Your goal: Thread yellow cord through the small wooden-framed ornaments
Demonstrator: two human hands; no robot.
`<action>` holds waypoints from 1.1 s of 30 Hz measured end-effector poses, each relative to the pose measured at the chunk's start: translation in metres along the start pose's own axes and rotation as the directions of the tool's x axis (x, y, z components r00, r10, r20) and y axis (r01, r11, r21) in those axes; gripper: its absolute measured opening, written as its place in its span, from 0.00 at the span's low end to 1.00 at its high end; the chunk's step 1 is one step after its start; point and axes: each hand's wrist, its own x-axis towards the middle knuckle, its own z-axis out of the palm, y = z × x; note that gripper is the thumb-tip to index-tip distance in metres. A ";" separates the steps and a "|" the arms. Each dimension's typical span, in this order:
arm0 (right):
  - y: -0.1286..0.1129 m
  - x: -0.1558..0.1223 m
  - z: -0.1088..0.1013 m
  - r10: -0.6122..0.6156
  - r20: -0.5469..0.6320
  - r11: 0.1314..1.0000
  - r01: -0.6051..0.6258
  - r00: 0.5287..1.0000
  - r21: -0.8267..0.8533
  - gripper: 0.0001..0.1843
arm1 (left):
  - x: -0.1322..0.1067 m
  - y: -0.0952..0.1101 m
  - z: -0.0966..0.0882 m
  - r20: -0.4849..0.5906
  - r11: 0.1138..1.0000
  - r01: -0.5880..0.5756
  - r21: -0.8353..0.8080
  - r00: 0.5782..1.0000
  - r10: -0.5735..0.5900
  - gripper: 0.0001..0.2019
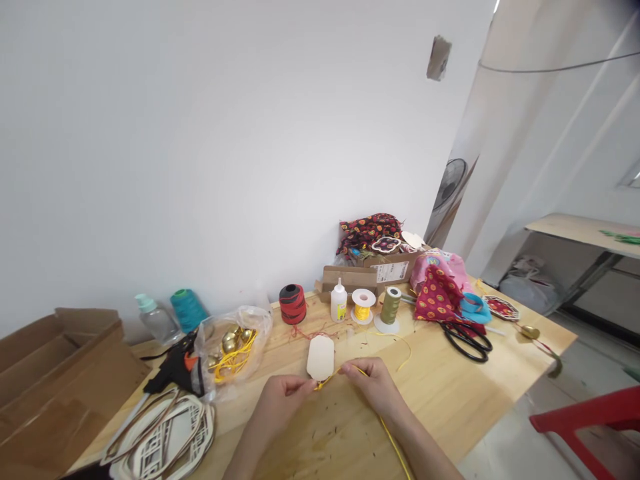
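Observation:
A pale flat plaque [321, 357] with cut corners lies on the wooden table, just beyond my hands. Yellow cord [329, 379] runs from its near edge between my fingers. My left hand [285, 400] pinches the cord close to the plaque's lower edge. A little to the right, my right hand [373, 383] grips the same cord between thumb and forefinger. Its long tail [395, 445] passes under my right wrist toward the table's near side. Whether a knot sits between the fingertips is too small to tell.
Behind the plaque stand a red thread spool [293, 305], a glue bottle [339, 303], a yellow cord spool [363, 308] and a green thread cone [391, 308]. Black scissors [467, 341] lie right. Left are a bag of bells [235, 343], a glue gun [175, 370] and a cardboard box [65, 393].

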 end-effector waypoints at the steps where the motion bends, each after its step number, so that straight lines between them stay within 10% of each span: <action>1: -0.001 0.001 -0.001 -0.011 -0.028 1.000 0.011 1.000 -0.019 0.20 | -0.001 0.001 -0.001 0.029 1.000 0.008 -0.016 1.000 -0.007 0.16; 14: -0.023 0.028 0.001 -0.132 -0.112 0.991 0.129 0.985 -0.034 0.14 | 0.007 -0.002 -0.002 -0.167 0.971 -0.230 0.060 0.957 0.237 0.11; 25: -0.034 0.052 0.021 -0.236 -0.106 0.969 0.225 0.966 -0.104 0.13 | 0.011 -0.005 -0.002 -0.312 0.973 -0.226 -0.057 0.929 0.197 0.12; 33: -0.026 0.041 0.018 -0.574 0.167 0.717 0.590 0.802 -0.371 0.15 | 0.011 -0.005 -0.001 -0.339 0.970 -0.236 -0.059 0.919 0.203 0.12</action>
